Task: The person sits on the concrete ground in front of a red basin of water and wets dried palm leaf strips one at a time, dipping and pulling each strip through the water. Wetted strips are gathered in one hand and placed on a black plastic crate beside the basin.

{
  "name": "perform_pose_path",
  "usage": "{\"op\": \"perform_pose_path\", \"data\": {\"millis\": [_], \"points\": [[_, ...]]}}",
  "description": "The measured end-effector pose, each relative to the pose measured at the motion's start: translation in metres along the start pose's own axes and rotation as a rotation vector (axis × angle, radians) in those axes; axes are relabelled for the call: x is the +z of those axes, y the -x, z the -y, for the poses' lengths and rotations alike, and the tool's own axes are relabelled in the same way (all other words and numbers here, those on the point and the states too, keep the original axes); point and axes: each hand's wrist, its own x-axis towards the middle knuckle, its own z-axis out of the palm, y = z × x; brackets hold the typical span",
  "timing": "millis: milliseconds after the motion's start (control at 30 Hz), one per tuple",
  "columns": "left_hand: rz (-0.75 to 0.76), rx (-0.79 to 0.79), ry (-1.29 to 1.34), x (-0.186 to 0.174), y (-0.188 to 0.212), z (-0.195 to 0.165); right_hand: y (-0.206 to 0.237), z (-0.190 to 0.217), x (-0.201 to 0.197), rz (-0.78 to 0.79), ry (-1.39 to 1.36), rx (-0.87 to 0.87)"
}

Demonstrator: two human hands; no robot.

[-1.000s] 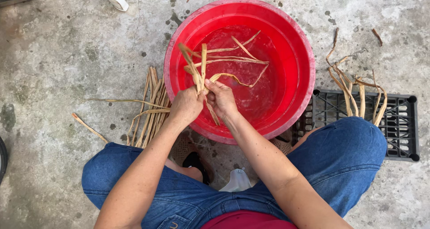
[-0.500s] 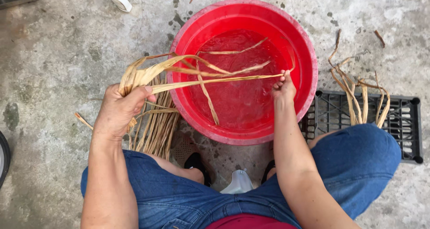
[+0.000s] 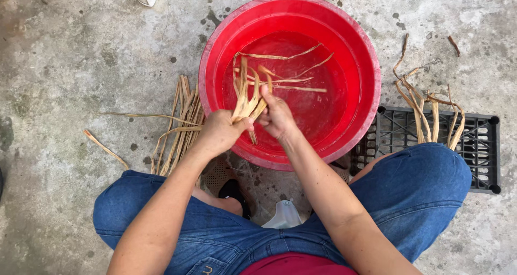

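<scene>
**Gripping a bundle of dried fibre strips over the water basin**

Both hands meet above the near rim of the red plastic basin [image 3: 215, 54], which sits on the concrete floor [image 3: 70, 65] and holds shallow water. The left hand [image 3: 219, 132] is clenched around the lower end of a small bundle of tan dried strips [image 3: 243, 94]; the strip tips fan upward over the water. The right hand [image 3: 277, 116] pinches the same bundle just beside the left hand, its fingers closed on the strips.

A few loose strips [image 3: 288, 84] float or lie in the basin, apart from the held bundle. A pile of strips [image 3: 180, 127] lies on the floor to the left of the basin, touching or nearly touching its outer wall. More curled strips [image 3: 425, 111] rest on a black plastic crate [image 3: 482, 151] to the right.

Judged from this posture, good handling calls for:

1. Keeping the left grip firm at the bundle base so the strips stay aligned.
2. Letting the right hand work single strips, not the whole bundle, to avoid tearing.
3. Holding the work over the basin so drips fall inside the rim.
4. Keeping wet and dry stock apart on their separate sides.

The strips look thin and brittle; sharp bends are likely to crack them.
</scene>
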Motion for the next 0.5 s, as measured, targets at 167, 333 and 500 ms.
{"op": "perform_pose_path", "data": {"millis": [167,333,500], "points": [[-0.033,-0.022,0.266,-0.049,0.02,0.0,-0.058,0.005,-0.102,-0.225,-0.245,-0.019],[-0.244,0.003,0.834,-0.123,0.053,0.011,-0.072,0.029,-0.203,-0.348,-0.461,-0.175],[-0.36,0.384,1.206,-0.143,0.062,0.027,-0.066,0.028,-0.194,-0.465,-0.475,-0.339]]}}
